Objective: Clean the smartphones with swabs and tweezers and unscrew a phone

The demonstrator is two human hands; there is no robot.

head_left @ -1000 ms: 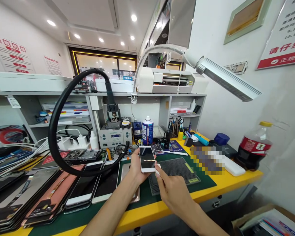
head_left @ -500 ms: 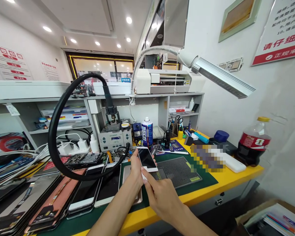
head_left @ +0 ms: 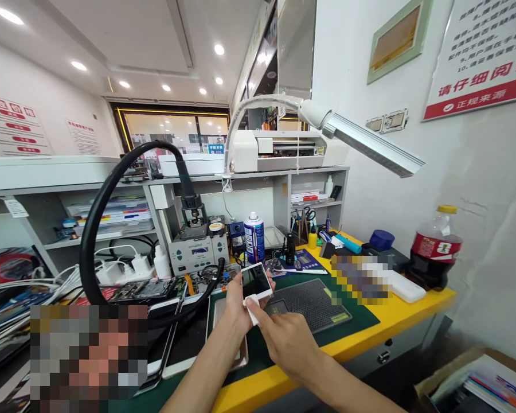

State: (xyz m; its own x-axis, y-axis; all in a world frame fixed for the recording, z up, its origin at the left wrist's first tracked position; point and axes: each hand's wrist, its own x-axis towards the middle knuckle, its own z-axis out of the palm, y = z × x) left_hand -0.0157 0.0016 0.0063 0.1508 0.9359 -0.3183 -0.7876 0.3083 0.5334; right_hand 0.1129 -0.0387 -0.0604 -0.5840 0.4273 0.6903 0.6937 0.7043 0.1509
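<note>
My left hand (head_left: 235, 301) is wrapped round a white-framed smartphone (head_left: 257, 280) with a dark screen, held screen up and tilted over the table. Fingertips show at its right edge. My right hand (head_left: 291, 343) pinches a small white piece (head_left: 252, 310) against the phone's lower left corner. Whether that piece is cloth, paper or plastic I cannot make out. Under the hands lies a green work mat (head_left: 356, 312) with a dark perforated pad (head_left: 312, 304) on it. Just left of my left wrist lie a white-framed tablet (head_left: 191, 338) and a pinkish metal panel, partly covered by my forearm.
A thick black hose (head_left: 86, 246) arches over the left side from a grey soldering station (head_left: 195, 255). Behind the phone stands a blue spray can (head_left: 254, 238). A cola bottle (head_left: 435, 252) is at the right. Pixelated patches hide parts of the table. A lamp (head_left: 374, 143) hangs above.
The phone has turned a little and now sits lower in the view. My right fingers have shifted slightly down with the white piece, of which more shows. The camera view has tilted up and turned right.
</note>
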